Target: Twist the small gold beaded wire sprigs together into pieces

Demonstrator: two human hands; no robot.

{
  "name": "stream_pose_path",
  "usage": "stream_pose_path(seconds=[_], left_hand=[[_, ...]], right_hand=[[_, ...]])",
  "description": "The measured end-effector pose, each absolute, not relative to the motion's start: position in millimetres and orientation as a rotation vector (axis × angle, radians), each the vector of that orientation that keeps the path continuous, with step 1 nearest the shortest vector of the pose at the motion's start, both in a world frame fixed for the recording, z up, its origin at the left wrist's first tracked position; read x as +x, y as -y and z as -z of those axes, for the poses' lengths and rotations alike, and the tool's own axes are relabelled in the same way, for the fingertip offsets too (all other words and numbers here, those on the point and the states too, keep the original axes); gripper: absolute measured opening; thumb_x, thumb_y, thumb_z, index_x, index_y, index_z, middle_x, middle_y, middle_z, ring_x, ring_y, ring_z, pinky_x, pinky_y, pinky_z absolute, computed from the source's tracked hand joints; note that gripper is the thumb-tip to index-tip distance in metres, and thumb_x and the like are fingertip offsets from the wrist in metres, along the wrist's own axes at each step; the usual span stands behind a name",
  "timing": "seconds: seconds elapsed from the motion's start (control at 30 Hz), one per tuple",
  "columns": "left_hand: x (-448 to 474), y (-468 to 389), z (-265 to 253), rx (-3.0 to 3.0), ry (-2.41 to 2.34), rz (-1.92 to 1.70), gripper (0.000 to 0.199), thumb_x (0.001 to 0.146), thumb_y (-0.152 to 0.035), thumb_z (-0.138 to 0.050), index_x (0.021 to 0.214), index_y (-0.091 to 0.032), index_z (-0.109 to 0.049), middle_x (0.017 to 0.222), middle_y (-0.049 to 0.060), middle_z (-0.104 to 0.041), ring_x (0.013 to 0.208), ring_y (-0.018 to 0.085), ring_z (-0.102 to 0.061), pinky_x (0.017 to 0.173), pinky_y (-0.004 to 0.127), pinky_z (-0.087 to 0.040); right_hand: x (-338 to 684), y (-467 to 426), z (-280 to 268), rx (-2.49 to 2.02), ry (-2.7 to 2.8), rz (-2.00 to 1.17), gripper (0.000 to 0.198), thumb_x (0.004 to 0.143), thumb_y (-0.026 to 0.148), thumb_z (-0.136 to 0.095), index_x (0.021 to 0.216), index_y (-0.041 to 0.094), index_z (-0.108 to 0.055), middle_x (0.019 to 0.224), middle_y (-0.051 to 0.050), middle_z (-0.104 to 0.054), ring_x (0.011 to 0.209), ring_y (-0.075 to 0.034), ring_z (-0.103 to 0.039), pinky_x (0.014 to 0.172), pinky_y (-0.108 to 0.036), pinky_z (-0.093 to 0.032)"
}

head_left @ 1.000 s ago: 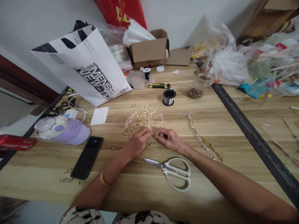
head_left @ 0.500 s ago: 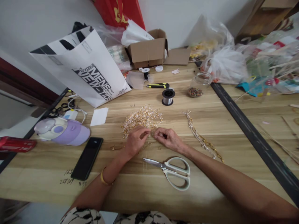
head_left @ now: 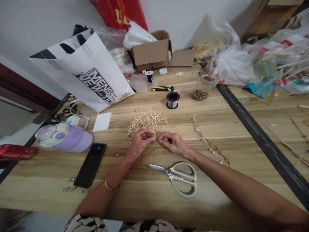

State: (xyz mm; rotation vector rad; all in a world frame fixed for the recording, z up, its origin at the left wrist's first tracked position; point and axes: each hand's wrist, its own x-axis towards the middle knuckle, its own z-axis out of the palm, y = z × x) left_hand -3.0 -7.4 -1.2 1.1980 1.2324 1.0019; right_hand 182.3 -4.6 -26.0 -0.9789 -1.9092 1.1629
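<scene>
My left hand (head_left: pixel 141 142) and my right hand (head_left: pixel 174 142) meet almost fingertip to fingertip at the near edge of a heap of gold and clear beads (head_left: pixel 146 121). Both are closed in a pinch; what lies between the fingertips is too small to make out. A thin gold chain (head_left: pixel 154 149) lies on the wood just below the fingers. Nearer to me, scissors (head_left: pixel 177 177) with pale handles rest with their blades toward the left. Strands of silver and gold beads (head_left: pixel 209 143) lie stretched out right of my right hand.
Beyond the heap stand a spool of clear line (head_left: pixel 172 100), a yellow-black cutter (head_left: pixel 162 88) and a glass jar (head_left: pixel 204 87) with small beads. On the left are a phone (head_left: pixel 90 166), a purple bottle (head_left: pixel 69 137) and a white paper bag (head_left: pixel 84 71). A cardboard box (head_left: pixel 152 53) is behind.
The fingertips of my hands have come slightly closer together, the left hand's fingers drawing in more. The objects on the table lie as before; the view has shifted a little.
</scene>
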Motion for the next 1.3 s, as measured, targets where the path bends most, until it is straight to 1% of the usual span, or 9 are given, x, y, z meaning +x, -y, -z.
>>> stream_pose_path(seconds=[0.27,0.57,0.83,1.07,1.17,1.3], left_hand=[[1.4,8.6,0.4,1.147,-1.250,-1.000,0.026,0.057,-0.021,-0.080,0.076,-0.013,-0.065,0.067,0.000,-0.068,0.063,0.012,-0.064,0.068,0.026,-0.056],[3.2,10.0,4.7,1.132,-1.250,-0.991,0.027,0.056,-0.022,-0.080,0.077,-0.014,-0.065,0.067,-0.001,-0.067,0.063,0.011,-0.063,0.066,0.024,-0.053],[3.7,12.0,5.5,1.231,-1.263,-1.007,0.023,0.059,-0.021,-0.078,0.076,-0.013,-0.065,0.068,0.000,-0.068,0.065,0.011,-0.063,0.067,0.023,-0.052],[3.9,12.3,7.1,1.309,-1.262,-1.010,0.020,0.061,-0.019,-0.076,0.075,-0.013,-0.064,0.069,0.002,-0.069,0.065,0.013,-0.065,0.067,0.025,-0.053],[4.8,13.1,7.8,1.336,-1.243,-1.008,0.017,0.062,-0.017,-0.074,0.075,-0.013,-0.064,0.070,0.003,-0.069,0.066,0.013,-0.065,0.068,0.025,-0.053],[6.5,15.6,10.0,1.427,-1.212,-1.001,0.012,0.066,-0.015,-0.071,0.075,-0.014,-0.063,0.074,0.003,-0.068,0.070,0.013,-0.066,0.070,0.025,-0.054]], right_hand=[[181.9,4.1,27.4,-0.989,1.877,-1.196,0.013,0.083,0.024,-0.054,0.079,0.014,-0.062,0.055,0.005,-0.042,0.051,-0.008,-0.036,0.050,-0.020,-0.028],[180.8,4.5,30.3,-1.028,1.907,-1.151,0.011,0.082,0.023,-0.055,0.078,0.015,-0.061,0.055,0.006,-0.042,0.051,-0.008,-0.036,0.050,-0.019,-0.028],[179.6,6.2,29.3,-1.070,1.957,-1.090,0.012,0.083,0.023,-0.053,0.079,0.015,-0.062,0.059,0.004,-0.051,0.052,-0.008,-0.040,0.051,-0.019,-0.031],[179.8,6.5,29.4,-1.087,1.963,-1.069,0.012,0.083,0.023,-0.053,0.079,0.015,-0.061,0.061,0.003,-0.053,0.052,-0.008,-0.040,0.051,-0.020,-0.031],[179.9,7.0,27.6,-1.092,1.969,-1.059,0.012,0.083,0.022,-0.052,0.079,0.015,-0.061,0.060,0.003,-0.052,0.052,-0.008,-0.040,0.051,-0.020,-0.031],[179.8,7.8,25.1,-1.093,1.985,-1.031,0.011,0.082,0.021,-0.052,0.078,0.015,-0.060,0.056,0.004,-0.046,0.050,-0.008,-0.038,0.050,-0.020,-0.029]])
